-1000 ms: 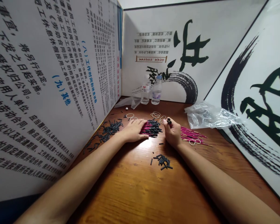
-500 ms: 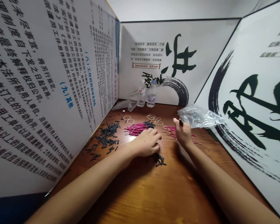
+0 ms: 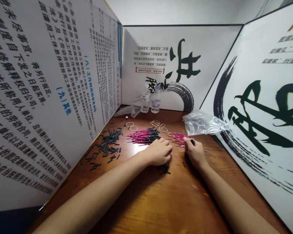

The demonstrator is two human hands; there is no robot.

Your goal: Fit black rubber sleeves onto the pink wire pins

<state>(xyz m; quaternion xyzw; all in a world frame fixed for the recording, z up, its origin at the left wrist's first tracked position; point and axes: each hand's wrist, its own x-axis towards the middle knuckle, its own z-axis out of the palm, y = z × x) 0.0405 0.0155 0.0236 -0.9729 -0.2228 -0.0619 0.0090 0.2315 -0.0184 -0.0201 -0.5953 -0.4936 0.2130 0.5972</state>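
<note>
- Nearest, the left hand (image 3: pixel 160 152) rests fingers-down on a small heap of short black tubes (image 3: pixel 165 169); its grip looks curled, though on what I cannot tell.
- Just beside it, the right hand (image 3: pixel 194 152) pinches 1 dark tube piece (image 3: pixel 192 141). Better to take pieces singly.
- Beyond lie thin pink wires (image 3: pixel 143 136), matte against the glossy wooden worktop (image 3: pixel 161 201).
- Farther back: rubber bands (image 3: pixel 158 124), a crinkled plastic bag (image 3: pixel 205 123), 2 clear bottles (image 3: pixel 155 103).
</note>
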